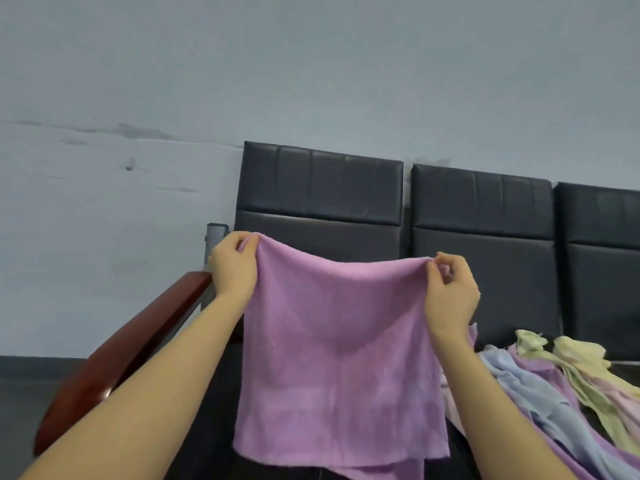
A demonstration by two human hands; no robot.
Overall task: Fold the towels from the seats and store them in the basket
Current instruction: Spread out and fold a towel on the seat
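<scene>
Purple towel [339, 358] hangs; L hand [233, 266] & R hand [452, 294] raised, pinching top corners.

No readable text, labels, brands, nos. or signs anywhere in view.
</scene>
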